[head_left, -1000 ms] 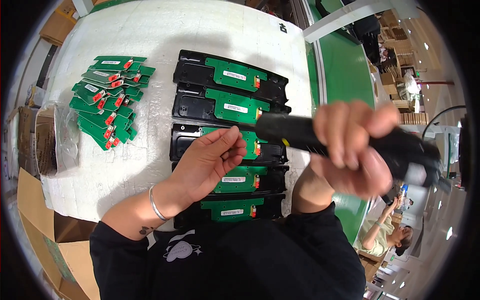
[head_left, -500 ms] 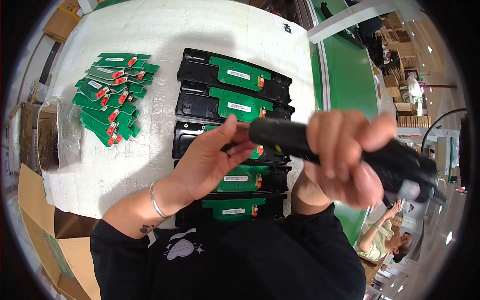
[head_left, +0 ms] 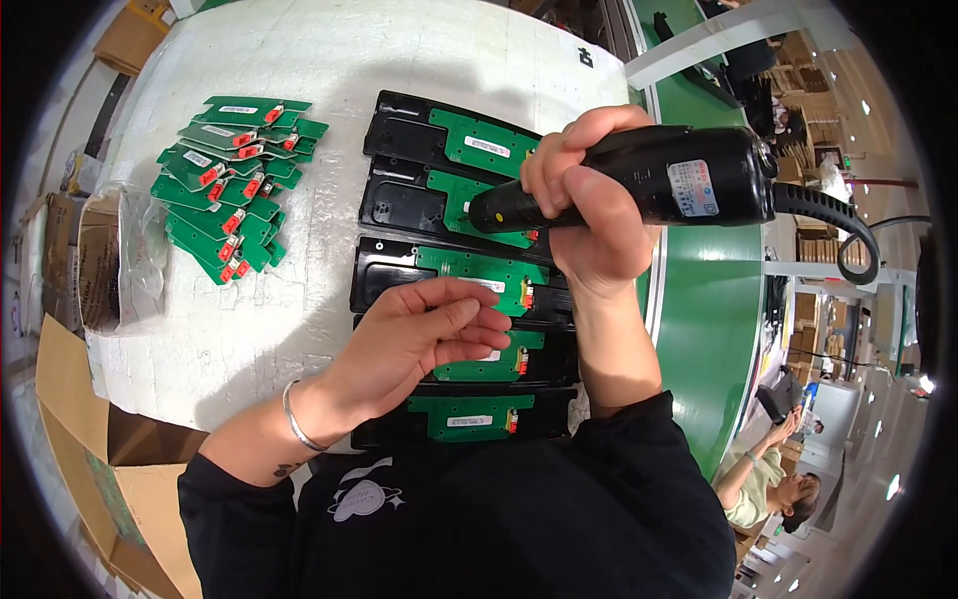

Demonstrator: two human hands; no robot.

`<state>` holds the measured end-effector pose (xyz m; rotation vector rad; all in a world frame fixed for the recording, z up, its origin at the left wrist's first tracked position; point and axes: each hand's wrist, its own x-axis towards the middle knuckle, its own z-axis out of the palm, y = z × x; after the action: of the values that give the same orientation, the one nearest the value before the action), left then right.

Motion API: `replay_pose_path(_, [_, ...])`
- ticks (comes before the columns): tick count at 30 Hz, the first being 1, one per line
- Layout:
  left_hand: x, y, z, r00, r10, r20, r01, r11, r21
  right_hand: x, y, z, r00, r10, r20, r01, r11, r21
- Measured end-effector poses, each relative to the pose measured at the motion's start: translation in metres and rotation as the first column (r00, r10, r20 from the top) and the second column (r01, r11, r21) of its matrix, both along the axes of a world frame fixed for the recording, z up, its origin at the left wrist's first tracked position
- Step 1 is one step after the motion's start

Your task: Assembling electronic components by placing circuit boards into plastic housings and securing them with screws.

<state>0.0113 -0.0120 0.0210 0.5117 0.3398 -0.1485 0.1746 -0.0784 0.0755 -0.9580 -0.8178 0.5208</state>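
My right hand (head_left: 599, 200) is wrapped round a black corded electric screwdriver (head_left: 649, 180), its nose pointing left over the second black housing (head_left: 399, 195) from the far end. Beneath that nose lies a green circuit board (head_left: 451, 190); the tool's tip is hidden, so contact cannot be told. My left hand (head_left: 409, 334) hovers over the third and fourth housings, thumb and fingers drawn together; anything between them is too small to make out. Several such housings lie in a column, each with a green board (head_left: 469, 421) bearing a white label and a red-and-white connector.
Loose green circuit boards (head_left: 215, 190) are heaped at the left on the white foam tabletop (head_left: 299, 299). A plastic-lined box (head_left: 125, 265) stands at the left edge, above open cardboard cartons (head_left: 75, 384). A green work surface (head_left: 704, 329) runs along the right, where another person (head_left: 768, 479) sits.
The electric screwdriver has swung from in front of me to the second housing, carried forward by my right hand. My left hand has dropped slightly nearer and its fingers have drawn together.
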Motion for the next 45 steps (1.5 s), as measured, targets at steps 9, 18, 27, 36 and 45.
replay_pose_path(9, [0.011,0.017,-0.011,0.987,0.141,0.077,-0.136,0.988,-0.067,-0.008,0.012,0.002,0.964,-0.036,0.263,0.089,0.977,-0.193])
replay_pose_path(18, [0.002,0.026,-0.016,0.971,0.239,-0.014,-0.239,0.959,-0.151,-0.018,0.003,0.026,0.998,-0.028,0.062,0.024,0.998,0.058])
replay_pose_path(27, [0.002,0.018,-0.015,0.973,0.230,0.019,-0.217,0.940,-0.262,-0.034,-0.021,0.058,0.964,0.176,0.198,-0.206,0.968,0.146])
replay_pose_path(36, [0.001,0.018,-0.017,0.967,0.253,0.015,-0.238,0.928,-0.286,-0.040,-0.025,0.061,0.977,0.122,0.175,-0.143,0.983,0.114])
replay_pose_path(45, [0.005,0.010,0.002,0.983,0.182,0.018,-0.169,0.941,-0.293,-0.017,-0.006,0.035,0.983,0.038,0.180,-0.064,0.988,0.143])
